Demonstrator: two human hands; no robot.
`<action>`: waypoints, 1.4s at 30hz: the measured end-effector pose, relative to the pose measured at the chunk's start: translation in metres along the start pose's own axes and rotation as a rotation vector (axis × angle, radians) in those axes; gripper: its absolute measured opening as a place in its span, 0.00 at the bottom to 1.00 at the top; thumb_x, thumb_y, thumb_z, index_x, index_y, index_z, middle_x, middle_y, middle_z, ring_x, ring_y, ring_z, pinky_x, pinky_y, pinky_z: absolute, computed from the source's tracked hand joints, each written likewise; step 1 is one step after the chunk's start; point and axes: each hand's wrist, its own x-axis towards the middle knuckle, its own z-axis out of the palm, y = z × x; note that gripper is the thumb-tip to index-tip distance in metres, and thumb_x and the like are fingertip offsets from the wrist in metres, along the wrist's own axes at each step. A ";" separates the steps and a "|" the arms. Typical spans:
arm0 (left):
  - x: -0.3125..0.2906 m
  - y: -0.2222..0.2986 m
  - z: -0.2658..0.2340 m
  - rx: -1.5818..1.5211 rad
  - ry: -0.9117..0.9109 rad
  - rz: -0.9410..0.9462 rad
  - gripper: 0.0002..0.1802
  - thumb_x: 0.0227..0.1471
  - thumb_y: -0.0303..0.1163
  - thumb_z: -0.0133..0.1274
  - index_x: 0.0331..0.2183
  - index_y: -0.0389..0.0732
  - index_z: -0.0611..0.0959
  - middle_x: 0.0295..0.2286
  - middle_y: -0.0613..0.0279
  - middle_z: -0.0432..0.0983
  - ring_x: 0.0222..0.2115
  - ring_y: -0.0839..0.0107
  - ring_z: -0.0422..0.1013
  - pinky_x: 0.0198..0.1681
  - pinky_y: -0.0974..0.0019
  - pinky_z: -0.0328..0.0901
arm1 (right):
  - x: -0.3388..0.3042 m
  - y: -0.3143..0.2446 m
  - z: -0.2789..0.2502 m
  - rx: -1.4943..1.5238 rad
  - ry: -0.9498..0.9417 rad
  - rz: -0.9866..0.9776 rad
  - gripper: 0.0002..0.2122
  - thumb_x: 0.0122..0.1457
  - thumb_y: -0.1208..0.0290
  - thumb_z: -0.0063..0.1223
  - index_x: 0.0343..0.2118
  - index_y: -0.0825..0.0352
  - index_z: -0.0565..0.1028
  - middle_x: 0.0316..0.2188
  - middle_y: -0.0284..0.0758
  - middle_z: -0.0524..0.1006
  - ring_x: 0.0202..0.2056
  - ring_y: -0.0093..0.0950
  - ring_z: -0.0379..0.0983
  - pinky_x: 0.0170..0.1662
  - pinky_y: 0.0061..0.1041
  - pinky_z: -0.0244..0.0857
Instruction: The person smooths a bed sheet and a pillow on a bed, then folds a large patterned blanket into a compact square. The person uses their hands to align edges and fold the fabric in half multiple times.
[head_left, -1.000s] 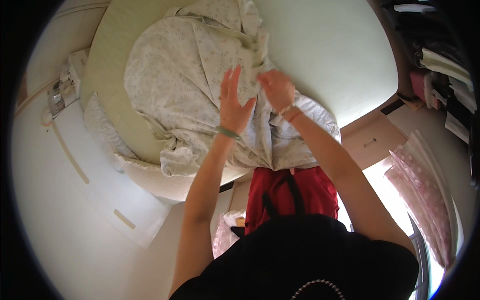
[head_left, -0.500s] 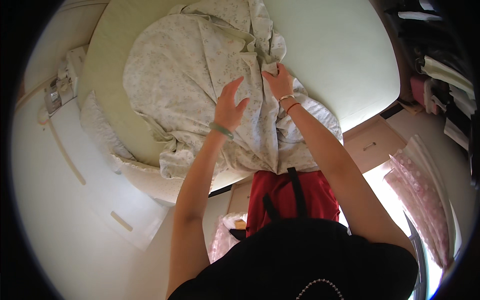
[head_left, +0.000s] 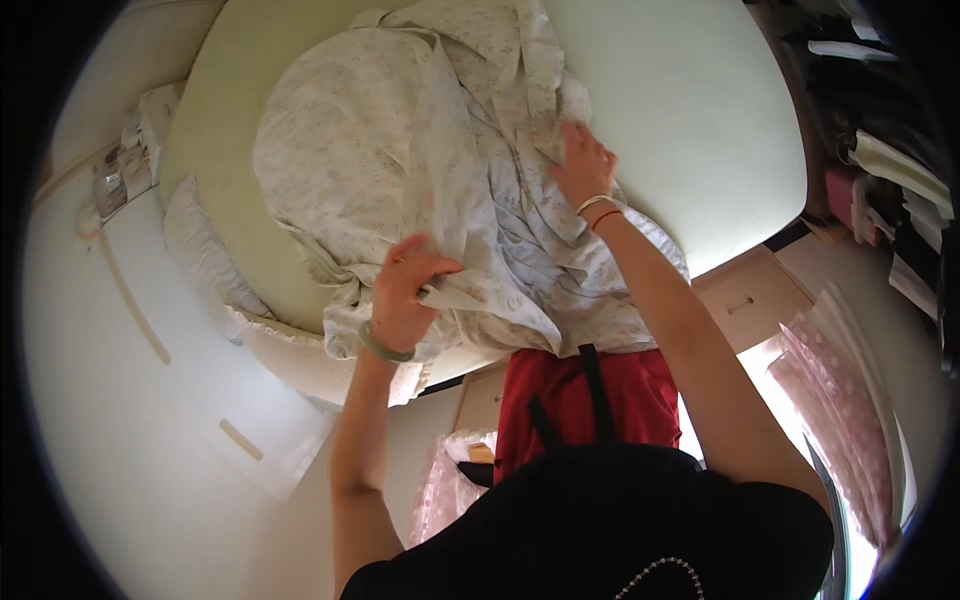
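A crumpled white duvet cover (head_left: pixel 340 140) with a small floral print lies in folds over the bed. My left hand (head_left: pixel 402 300) is closed on a fold of it near the front edge, and the cloth stretches from the fingers toward the right. A green bangle circles that wrist. Farther off and to the right, my right hand (head_left: pixel 588 168) rests on the cover's right-hand folds. Its fingers look apart and are slightly blurred; their tips are partly lost against the cloth.
The bed's pale green sheet (head_left: pixel 690 120) shows on both sides of the cover. A pillow (head_left: pixel 205 250) lies along the left edge. Drawers (head_left: pixel 750 295) stand at right, beside a pink curtain (head_left: pixel 835 400). Clothes (head_left: pixel 900 165) hang or lie stacked at far right.
My left hand has moved nearer and to the left and taken hold of the cover, pulling a fold along. The right hand has shifted right and slightly nearer, its fingers loosened.
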 end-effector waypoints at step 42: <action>0.094 0.045 0.011 -0.801 0.121 -0.029 0.16 0.48 0.09 0.45 0.36 0.38 0.76 0.45 0.63 0.71 0.41 0.77 0.69 0.44 0.73 0.64 | -0.004 -0.070 -0.145 1.330 -0.478 0.424 0.08 0.61 0.74 0.51 0.42 0.67 0.72 0.24 0.25 0.72 0.23 0.12 0.64 0.24 0.15 0.59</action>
